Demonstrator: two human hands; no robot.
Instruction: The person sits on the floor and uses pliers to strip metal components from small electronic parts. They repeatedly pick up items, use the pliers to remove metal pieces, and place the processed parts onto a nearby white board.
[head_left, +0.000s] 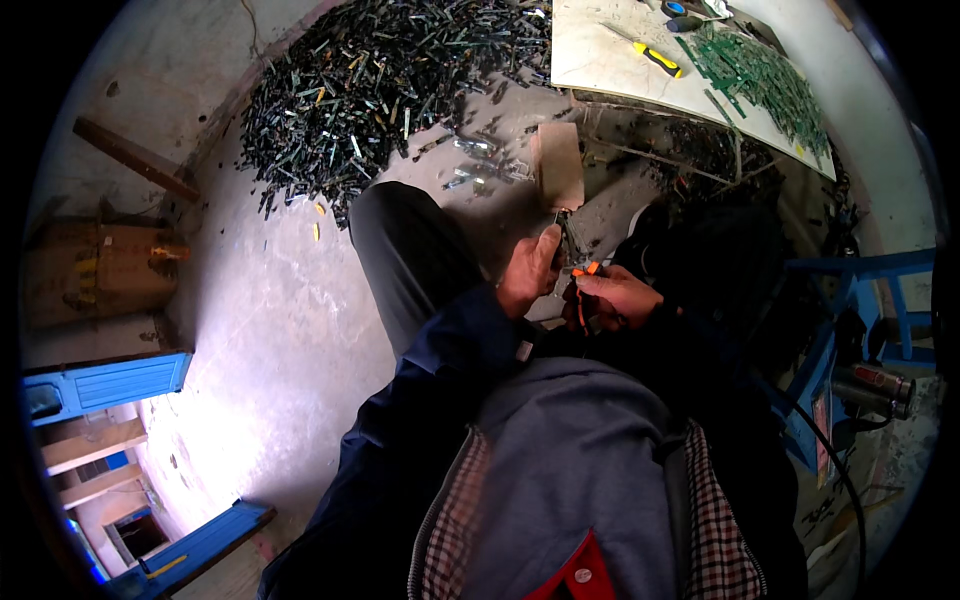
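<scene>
My left hand (531, 270) is raised between my knees, its fingers closed on a small dark strip-like part (564, 229) whose details are too small to tell. Close to its right, my right hand (616, 296) grips an orange-and-black handled hand tool (580, 300); its jaws are not clear. Beyond the hands a brown block (559, 166), perhaps a brick, stands on the floor. Left of the block lie several shiny clear pieces (480, 161). A large heap of dark narrow strips (352, 90) covers the floor at the upper left.
A pale tabletop (600, 64) at the upper right bears a yellow-and-black screwdriver (658, 60), a blue tape roll (673, 9) and a pile of green circuit board strips (765, 82). A cardboard box (112, 274) stands at the left. A blue wooden frame (862, 266) and metal flask (874, 388) are at the right.
</scene>
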